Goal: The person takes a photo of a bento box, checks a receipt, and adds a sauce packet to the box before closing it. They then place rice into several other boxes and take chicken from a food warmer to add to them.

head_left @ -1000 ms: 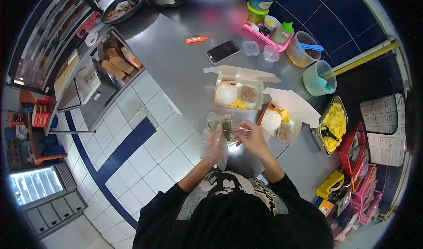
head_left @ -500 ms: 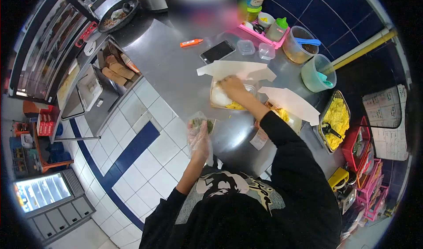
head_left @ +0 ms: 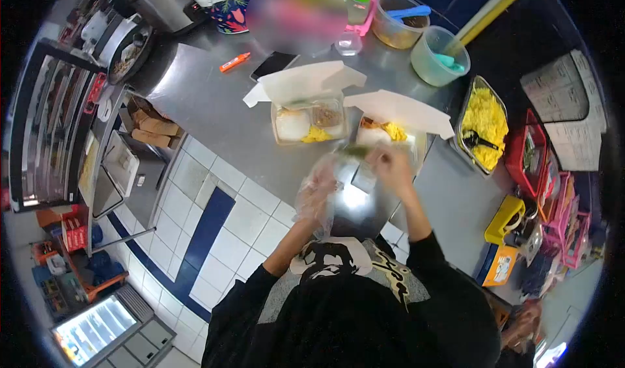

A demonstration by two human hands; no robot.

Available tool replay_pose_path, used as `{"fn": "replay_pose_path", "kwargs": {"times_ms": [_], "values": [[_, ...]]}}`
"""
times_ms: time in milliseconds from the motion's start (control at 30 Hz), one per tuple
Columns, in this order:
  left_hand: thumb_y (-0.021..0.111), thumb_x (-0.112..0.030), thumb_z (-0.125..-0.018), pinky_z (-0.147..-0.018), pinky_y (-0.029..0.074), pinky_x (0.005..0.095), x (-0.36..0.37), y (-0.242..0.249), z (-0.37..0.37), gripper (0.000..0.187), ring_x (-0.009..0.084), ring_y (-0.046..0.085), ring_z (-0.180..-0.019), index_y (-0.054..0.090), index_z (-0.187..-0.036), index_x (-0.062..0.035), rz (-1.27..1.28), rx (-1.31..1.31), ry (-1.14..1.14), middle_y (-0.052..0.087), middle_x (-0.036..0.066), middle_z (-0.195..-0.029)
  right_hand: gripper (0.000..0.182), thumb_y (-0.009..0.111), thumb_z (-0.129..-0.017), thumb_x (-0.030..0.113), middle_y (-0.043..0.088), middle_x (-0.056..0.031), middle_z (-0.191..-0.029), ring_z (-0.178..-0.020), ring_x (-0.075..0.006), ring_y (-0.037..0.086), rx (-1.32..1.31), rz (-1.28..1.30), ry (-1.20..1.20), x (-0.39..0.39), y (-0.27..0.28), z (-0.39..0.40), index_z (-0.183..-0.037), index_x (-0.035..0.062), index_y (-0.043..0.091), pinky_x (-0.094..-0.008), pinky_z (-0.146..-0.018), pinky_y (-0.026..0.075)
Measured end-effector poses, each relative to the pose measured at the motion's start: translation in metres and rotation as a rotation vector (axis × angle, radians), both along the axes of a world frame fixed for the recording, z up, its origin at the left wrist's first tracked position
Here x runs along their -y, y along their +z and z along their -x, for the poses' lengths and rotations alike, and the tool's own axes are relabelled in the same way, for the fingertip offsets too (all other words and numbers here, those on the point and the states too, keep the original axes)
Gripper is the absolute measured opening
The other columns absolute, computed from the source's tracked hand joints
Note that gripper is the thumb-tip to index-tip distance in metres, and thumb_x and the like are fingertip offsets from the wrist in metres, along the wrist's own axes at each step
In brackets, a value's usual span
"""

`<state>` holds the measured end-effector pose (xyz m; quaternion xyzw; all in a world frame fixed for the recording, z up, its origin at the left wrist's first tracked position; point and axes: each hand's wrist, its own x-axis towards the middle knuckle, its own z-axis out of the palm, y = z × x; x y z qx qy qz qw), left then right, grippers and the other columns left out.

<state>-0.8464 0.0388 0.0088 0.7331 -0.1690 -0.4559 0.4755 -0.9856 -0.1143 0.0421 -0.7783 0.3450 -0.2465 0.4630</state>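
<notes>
The left hand [head_left: 318,192], enclosed in clear plastic, was over the worktop's [head_left: 260,166] near edge; its grip could not be told. The right hand [head_left: 392,166], blurred, had bent fingers, its grasp likewise unclear. A green item [head_left: 357,150] showed between them. Just beyond, two open food boxes [head_left: 306,81] stood side by side; a phone [head_left: 273,65] and orange marker [head_left: 235,62] lay farther, toward the far-left corner.

Your sleeves [head_left: 426,260] are black, your counter [head_left: 208,95] grey.
You have white boxes [head_left: 309,85], an orange marker [head_left: 235,62], white tiles [head_left: 244,231] with blue band [head_left: 207,231].
</notes>
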Motion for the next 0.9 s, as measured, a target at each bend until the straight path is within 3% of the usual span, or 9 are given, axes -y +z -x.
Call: {"fn": "replay_pose_path", "kwargs": {"times_ms": [133, 233, 367, 467, 533, 633, 733, 867, 900], "values": [[0.054, -0.035, -0.092, -0.067, 0.046, 0.0254, -0.004, 0.026, -0.010, 0.036, 0.0086, 0.056, -0.078, 0.057, -0.118, -0.0102, 0.191, 0.043, 0.075, 0.061, 0.003, -0.092, 0.016, 0.062, -0.074, 0.011, 0.066, -0.0099, -0.084, -0.080, -0.0277, 0.060, -0.173, 0.766, -0.126, 0.060, 0.010, 0.002, -0.088, 0.0057, 0.068, -0.0347, -0.072, 0.049], [0.055, -0.036, -0.091, -0.067, 0.045, 0.0251, -0.011, 0.017, -0.043, 0.036, 0.0089, 0.055, -0.080, 0.057, -0.116, -0.0093, 0.035, 0.172, 0.272, 0.061, 0.004, -0.094, 0.015, 0.060, -0.075, 0.010, 0.064, -0.0105, -0.089, -0.088, -0.0283, 0.057, -0.444, 0.928, -0.028, 0.079, -0.031, -0.020, -0.087, 0.0044, 0.067, -0.0363, -0.079, 0.047], [0.059, -0.032, -0.089, -0.077, 0.046, 0.0275, -0.018, -0.047, -0.117, 0.042, 0.0176, 0.059, -0.092, 0.052, -0.119, -0.0039, 0.201, 0.464, 0.311, 0.062, 0.011, -0.106, 0.018, 0.059, -0.075, 0.013, 0.062, -0.0115, -0.093, -0.089, -0.0320, 0.057, -0.478, 0.686, 0.049, 0.073, -0.010, -0.007, -0.088, 0.0039, 0.066, -0.0398, -0.080, 0.047], [0.055, -0.042, -0.089, -0.086, 0.044, 0.0312, 0.015, -0.020, -0.138, 0.049, 0.0208, 0.056, -0.106, 0.052, -0.122, -0.0065, -0.030, 0.607, 0.207, 0.059, 0.013, -0.116, 0.021, 0.057, -0.081, 0.020, 0.062, -0.0143, -0.092, -0.090, -0.0360, 0.057, -0.259, 0.579, -0.386, 0.054, 0.001, 0.041, -0.090, 0.0024, 0.064, -0.0432, -0.080, 0.046], [0.053, -0.040, -0.090, -0.068, 0.042, 0.0264, 0.043, -0.012, -0.142, 0.042, 0.0130, 0.054, -0.082, 0.060, -0.100, 0.0003, 0.042, 0.496, 0.249, 0.061, 0.007, -0.090, 0.028, 0.057, -0.085, 0.026, 0.062, -0.0197, -0.094, -0.089, -0.0394, 0.057, -0.476, 0.386, -0.763, 0.046, -0.023, 0.071, -0.095, -0.0001, 0.062, -0.0437, -0.079, 0.046], [0.049, -0.044, -0.091, -0.061, 0.043, 0.0325, 0.064, -0.049, -0.165, 0.048, 0.0164, 0.053, -0.070, 0.060, -0.096, 0.0034, -0.124, 0.512, 0.026, 0.061, 0.010, -0.079, 0.034, 0.054, -0.090, 0.029, 0.060, -0.0237, -0.095, -0.086, -0.0402, 0.057, -0.510, -0.121, -0.505, 0.047, -0.061, 0.091, -0.098, -0.0032, 0.061, -0.0428, -0.076, 0.046], [0.048, -0.048, -0.091, -0.055, 0.042, 0.0390, 0.070, -0.072, -0.167, 0.056, 0.0196, 0.050, -0.059, 0.060, -0.092, 0.0059, 0.261, 0.790, 0.023, 0.060, 0.012, -0.069, 0.035, 0.051, -0.092, 0.029, 0.058, -0.0251, -0.095, -0.085, -0.0401, 0.058, -0.403, 0.087, -0.540, 0.037, -0.079, 0.094, -0.096, -0.0043, 0.061, -0.0422, -0.074, 0.046], [0.044, -0.054, -0.091, -0.054, 0.042, 0.0416, 0.076, -0.058, -0.151, 0.063, 0.0228, 0.049, -0.056, 0.060, -0.093, 0.0068, 0.311, 0.895, -0.060, 0.059, 0.015, -0.064, 0.037, 0.046, -0.095, 0.030, 0.057, -0.0238, -0.090, -0.082, -0.0393, 0.057, -0.358, 0.068, -0.547, 0.015, -0.076, 0.086, -0.093, -0.0035, 0.061, -0.0425, -0.073, 0.045], [0.046, -0.044, -0.092, -0.064, 0.044, 0.0402, 0.077, -0.050, -0.149, 0.052, 0.0244, 0.055, -0.071, 0.057, -0.103, 0.0050, 0.175, 0.795, -0.163, 0.060, 0.018, -0.081, 0.038, 0.045, -0.095, 0.031, 0.056, -0.0232, -0.088, -0.079, -0.0390, 0.057, -0.363, 0.069, -0.577, 0.009, -0.074, 0.084, -0.094, -0.0028, 0.062, -0.0426, -0.072, 0.045]]}}
